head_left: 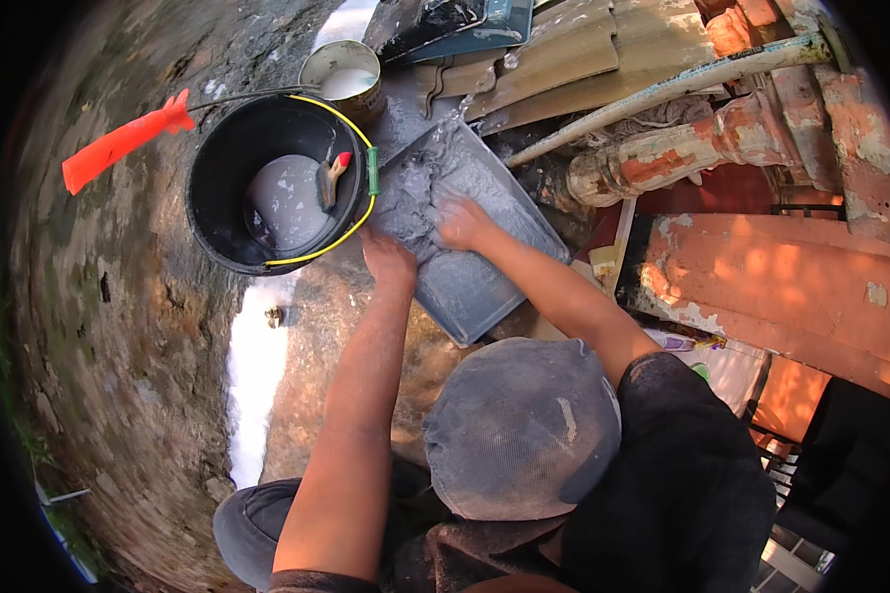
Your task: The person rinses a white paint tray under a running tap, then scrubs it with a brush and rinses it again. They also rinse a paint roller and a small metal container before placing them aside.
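Both hands at a grey tray of wet plaster

The grey tray (pixel 470 232) lies at 12 o'clock from the person, tilted. The left hand (pixel 389 259) grips its near-left edge, fingers curled; the right hand (pixel 462 222) lies flat and open on the grey paste (pixel 410 193). Both forearms reach forward. A black bucket (pixel 218 188) sits at 10 o'clock, just beside the tray.

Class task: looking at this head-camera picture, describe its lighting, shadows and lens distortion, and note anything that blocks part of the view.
Head view: warm dappled sunlight on the orange wall; the black bucket lies in softer shade; fisheye bends the pale pipe and darkens the corners; a grey cap blocks the lower centre; both hands, left hand and right hand, look sharp.
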Demonstrator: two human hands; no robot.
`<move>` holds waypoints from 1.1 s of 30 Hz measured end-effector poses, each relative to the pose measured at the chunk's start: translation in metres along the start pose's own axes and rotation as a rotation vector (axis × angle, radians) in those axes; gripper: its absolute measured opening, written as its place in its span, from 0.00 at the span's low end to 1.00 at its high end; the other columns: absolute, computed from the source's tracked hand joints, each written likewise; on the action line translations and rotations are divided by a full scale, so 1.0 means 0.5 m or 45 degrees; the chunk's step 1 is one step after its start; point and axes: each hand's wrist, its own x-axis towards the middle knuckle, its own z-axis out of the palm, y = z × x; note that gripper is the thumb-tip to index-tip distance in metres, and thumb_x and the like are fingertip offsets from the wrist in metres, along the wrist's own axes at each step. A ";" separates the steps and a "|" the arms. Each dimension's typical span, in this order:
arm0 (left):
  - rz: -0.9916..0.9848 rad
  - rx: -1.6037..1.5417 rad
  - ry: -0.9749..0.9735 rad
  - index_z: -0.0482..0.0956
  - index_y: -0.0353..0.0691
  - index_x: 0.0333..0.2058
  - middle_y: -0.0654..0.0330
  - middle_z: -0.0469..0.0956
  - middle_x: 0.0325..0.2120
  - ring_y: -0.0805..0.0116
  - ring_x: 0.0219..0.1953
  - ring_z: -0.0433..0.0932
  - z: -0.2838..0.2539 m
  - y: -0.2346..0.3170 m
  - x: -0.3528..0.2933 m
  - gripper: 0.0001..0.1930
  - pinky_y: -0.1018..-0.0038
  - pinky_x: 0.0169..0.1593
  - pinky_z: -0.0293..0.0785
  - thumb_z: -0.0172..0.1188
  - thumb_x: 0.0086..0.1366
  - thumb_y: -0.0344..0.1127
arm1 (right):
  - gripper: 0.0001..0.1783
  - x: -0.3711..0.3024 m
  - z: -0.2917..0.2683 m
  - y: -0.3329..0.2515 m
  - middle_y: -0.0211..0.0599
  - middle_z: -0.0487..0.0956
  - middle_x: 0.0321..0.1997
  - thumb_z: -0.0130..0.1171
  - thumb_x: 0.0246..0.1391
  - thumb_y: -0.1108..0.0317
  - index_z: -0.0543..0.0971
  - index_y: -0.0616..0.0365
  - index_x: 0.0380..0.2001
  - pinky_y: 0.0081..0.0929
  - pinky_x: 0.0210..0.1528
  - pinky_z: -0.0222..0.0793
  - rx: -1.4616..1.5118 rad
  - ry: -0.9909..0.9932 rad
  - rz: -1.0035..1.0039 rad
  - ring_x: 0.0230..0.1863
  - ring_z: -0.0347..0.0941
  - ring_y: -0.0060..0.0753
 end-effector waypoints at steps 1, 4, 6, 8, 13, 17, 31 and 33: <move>0.006 -0.045 0.020 0.71 0.33 0.69 0.45 0.61 0.75 0.49 0.79 0.52 0.022 -0.011 0.006 0.38 0.52 0.81 0.30 0.40 0.75 0.58 | 0.21 0.026 -0.006 -0.001 0.47 0.87 0.49 0.62 0.49 0.53 0.87 0.58 0.39 0.53 0.75 0.60 0.047 -0.129 0.212 0.60 0.78 0.58; -0.010 0.047 0.051 0.69 0.36 0.71 0.44 0.64 0.73 0.50 0.78 0.55 -0.035 0.028 -0.005 0.36 0.51 0.80 0.40 0.46 0.73 0.55 | 0.21 0.003 0.006 0.037 0.46 0.87 0.49 0.61 0.53 0.54 0.86 0.57 0.44 0.54 0.77 0.57 0.073 -0.455 0.401 0.60 0.78 0.59; 0.029 -0.329 -0.212 0.65 0.38 0.73 0.41 0.63 0.73 0.48 0.77 0.56 -0.006 -0.015 0.072 0.37 0.51 0.78 0.48 0.50 0.71 0.53 | 0.22 -0.001 0.014 0.015 0.46 0.87 0.49 0.59 0.58 0.55 0.84 0.56 0.50 0.55 0.76 0.57 -0.001 -0.489 -0.146 0.60 0.78 0.57; 0.037 -0.482 -0.333 0.67 0.37 0.71 0.39 0.65 0.70 0.46 0.76 0.59 0.023 -0.064 0.100 0.37 0.54 0.76 0.56 0.54 0.70 0.55 | 0.18 0.026 -0.020 -0.026 0.44 0.87 0.45 0.61 0.56 0.56 0.85 0.54 0.44 0.53 0.70 0.63 0.194 -0.197 0.317 0.57 0.79 0.54; 0.263 -0.564 0.421 0.82 0.35 0.57 0.38 0.80 0.56 0.44 0.62 0.77 0.024 0.048 0.042 0.35 0.55 0.72 0.64 0.61 0.65 0.61 | 0.15 -0.001 -0.005 0.024 0.43 0.86 0.40 0.62 0.54 0.58 0.85 0.51 0.42 0.52 0.67 0.66 -0.348 0.273 0.412 0.52 0.80 0.53; 0.243 -0.734 0.439 0.81 0.33 0.57 0.40 0.84 0.52 0.44 0.57 0.82 0.009 0.052 0.041 0.47 0.53 0.67 0.70 0.66 0.58 0.74 | 0.11 -0.004 0.020 0.071 0.46 0.86 0.45 0.60 0.56 0.61 0.85 0.52 0.38 0.53 0.64 0.69 -0.048 -0.072 0.122 0.52 0.81 0.54; -0.010 -0.817 -0.184 0.73 0.35 0.64 0.40 0.79 0.59 0.42 0.64 0.76 0.097 0.015 0.094 0.47 0.56 0.67 0.73 0.71 0.56 0.65 | 0.19 0.050 -0.014 -0.024 0.45 0.86 0.49 0.52 0.62 0.58 0.85 0.51 0.49 0.51 0.59 0.72 0.315 -0.180 0.329 0.53 0.81 0.51; 0.025 -0.832 -0.110 0.73 0.35 0.65 0.41 0.80 0.57 0.43 0.61 0.78 0.050 0.030 0.106 0.48 0.55 0.65 0.74 0.73 0.54 0.64 | 0.19 0.020 -0.007 -0.002 0.45 0.86 0.47 0.53 0.61 0.57 0.85 0.50 0.49 0.50 0.58 0.74 0.151 -0.300 0.284 0.52 0.81 0.52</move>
